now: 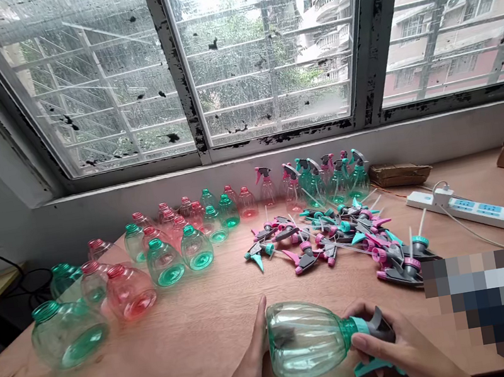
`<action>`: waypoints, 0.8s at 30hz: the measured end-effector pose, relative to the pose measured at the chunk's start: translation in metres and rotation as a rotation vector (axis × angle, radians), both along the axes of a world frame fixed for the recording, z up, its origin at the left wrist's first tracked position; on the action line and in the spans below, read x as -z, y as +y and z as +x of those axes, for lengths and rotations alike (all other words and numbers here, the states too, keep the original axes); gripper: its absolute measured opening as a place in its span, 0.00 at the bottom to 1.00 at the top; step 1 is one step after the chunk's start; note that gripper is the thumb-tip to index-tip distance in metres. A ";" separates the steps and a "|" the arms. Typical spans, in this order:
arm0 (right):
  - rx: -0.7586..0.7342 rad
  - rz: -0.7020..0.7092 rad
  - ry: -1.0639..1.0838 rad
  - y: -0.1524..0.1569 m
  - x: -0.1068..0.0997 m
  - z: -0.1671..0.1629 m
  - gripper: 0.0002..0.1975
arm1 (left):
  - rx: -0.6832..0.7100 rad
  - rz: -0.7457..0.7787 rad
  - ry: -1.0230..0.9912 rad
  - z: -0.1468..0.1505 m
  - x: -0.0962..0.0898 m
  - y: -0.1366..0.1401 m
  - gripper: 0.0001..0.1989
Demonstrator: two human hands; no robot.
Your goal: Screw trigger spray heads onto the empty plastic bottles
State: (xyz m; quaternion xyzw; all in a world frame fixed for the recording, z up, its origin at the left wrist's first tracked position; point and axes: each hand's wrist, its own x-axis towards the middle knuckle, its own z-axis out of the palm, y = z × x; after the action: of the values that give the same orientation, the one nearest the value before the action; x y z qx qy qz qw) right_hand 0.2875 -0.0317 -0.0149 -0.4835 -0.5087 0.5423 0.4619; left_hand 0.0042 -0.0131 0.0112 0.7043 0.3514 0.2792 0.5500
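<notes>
Head: right fingers (363, 343) gripping green bottle (307, 340) at collar (360, 325); left fingers (259, 329) spread beside base (274, 345)

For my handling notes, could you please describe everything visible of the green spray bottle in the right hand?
The spray bottle is translucent green, apparently plastic, with a ribbed, rounded body; no liquid shows inside. Its grey spray head, with teal collar and trigger, sits on the neck. It is held sideways, base leftward, neck rightward, at the near side of the table. The right hand grips the head end; the left hand is at the base, contact unclear.
</notes>
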 end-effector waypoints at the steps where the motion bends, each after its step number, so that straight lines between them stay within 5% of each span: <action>1: -0.005 0.005 0.007 0.000 0.000 0.000 0.24 | -0.002 -0.008 -0.008 -0.001 0.000 0.000 0.54; 12: -0.015 0.039 0.038 0.003 0.004 0.001 0.23 | -0.023 0.017 0.034 0.004 -0.005 -0.001 0.49; 17: -0.027 0.040 0.043 0.003 0.005 0.001 0.23 | -0.003 -0.025 -0.034 0.002 -0.001 0.001 0.56; 24: -0.015 0.053 0.056 0.003 0.007 0.002 0.23 | -0.038 0.017 0.039 0.002 -0.001 0.001 0.48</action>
State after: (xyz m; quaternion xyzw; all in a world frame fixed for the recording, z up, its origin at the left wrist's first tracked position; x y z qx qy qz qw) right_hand 0.2892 -0.0284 -0.0215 -0.4519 -0.5135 0.5452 0.4846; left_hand 0.0060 -0.0125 0.0119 0.7075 0.3729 0.2786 0.5317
